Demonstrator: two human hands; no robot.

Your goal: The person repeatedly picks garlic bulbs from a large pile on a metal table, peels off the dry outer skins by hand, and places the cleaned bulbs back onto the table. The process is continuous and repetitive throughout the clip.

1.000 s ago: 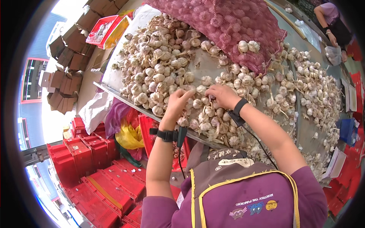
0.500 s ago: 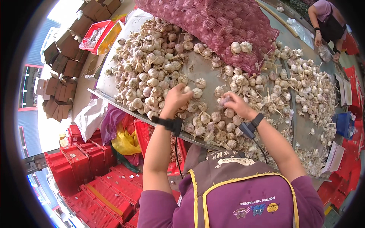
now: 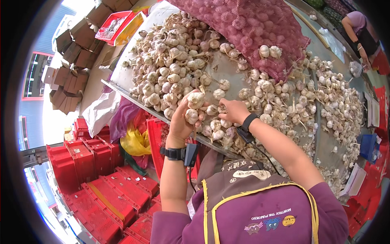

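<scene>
My left hand [image 3: 178,124] is turned palm up at the table's near edge, its fingers curled round two garlic bulbs. The upper garlic bulb [image 3: 196,100] has a pale, dry skin, and the lower garlic bulb [image 3: 191,116] rests against my palm. Just to the right, my right hand [image 3: 236,111] reaches down with its fingers pinched on a garlic bulb [image 3: 222,109], which they partly cover. A big heap of garlic [image 3: 162,69] lies beyond my left hand. More loose bulbs lie under and around my right hand.
A pink mesh sack [image 3: 248,32] full of garlic lies across the far side of the metal table [image 3: 122,87]. Another spread of garlic [image 3: 337,97] covers the right. Red crates [image 3: 101,203] stand low at left. A co-worker's hand [image 3: 364,61] is at the far right, near a plastic bag.
My left hand has turned palm up and now holds two garlic bulbs. My right hand has moved left towards it. The view has shifted slightly, and the co-worker's arm has moved.
</scene>
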